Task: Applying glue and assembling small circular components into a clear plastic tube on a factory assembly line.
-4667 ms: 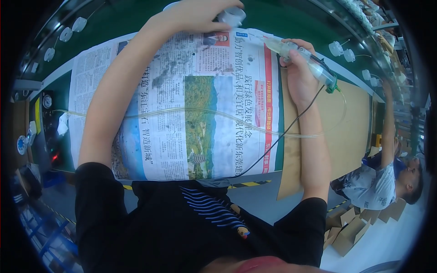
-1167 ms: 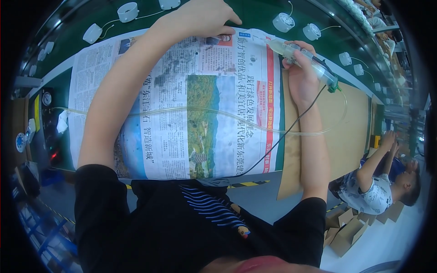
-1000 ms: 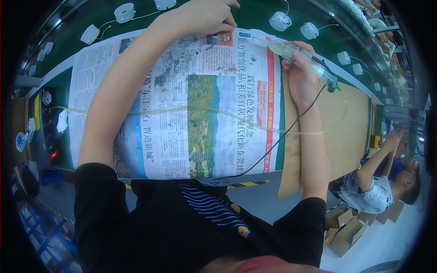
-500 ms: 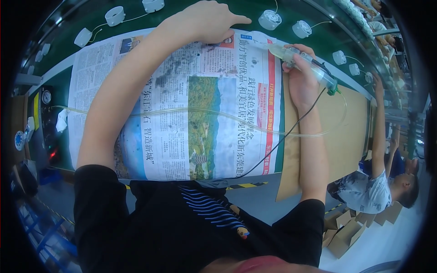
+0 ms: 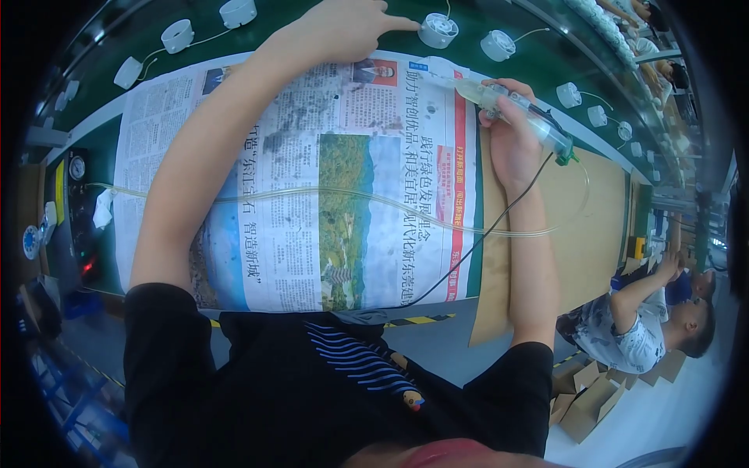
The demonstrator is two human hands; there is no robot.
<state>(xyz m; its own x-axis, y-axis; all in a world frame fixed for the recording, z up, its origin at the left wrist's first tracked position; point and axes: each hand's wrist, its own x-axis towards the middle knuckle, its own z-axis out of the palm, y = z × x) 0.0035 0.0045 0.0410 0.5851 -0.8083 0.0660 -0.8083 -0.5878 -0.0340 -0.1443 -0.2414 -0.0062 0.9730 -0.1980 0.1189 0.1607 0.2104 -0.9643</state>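
My left hand [image 5: 337,30] reaches to the far side, index finger stretched out with its tip at the edge of a white round fan-like part [image 5: 438,31] on the green surface [image 5: 390,17]. Nothing shows in its grip. Its upper edge runs out of the picture. In my right hand [image 5: 515,129] is a clear dispensing syringe [image 5: 538,129] with a green cap, its tapered tip pointing up-left over the newspaper [image 5: 296,226]. A clear tube [image 5: 374,199] and a black cord [image 5: 499,222] trail from it.
More white round parts with thin wires [image 5: 498,45] [image 5: 177,36] [image 5: 569,95] lie along the green surface. A black box with a gauge [image 5: 76,168] stands at the left. Brown cardboard [image 5: 585,203] lies right of the newspaper. A co-worker [image 5: 663,327] sits at the right.
The white round parts have shifted left along the far side. My left hand has moved slightly up-left and now meets one part. The co-worker's raised arm has come down.
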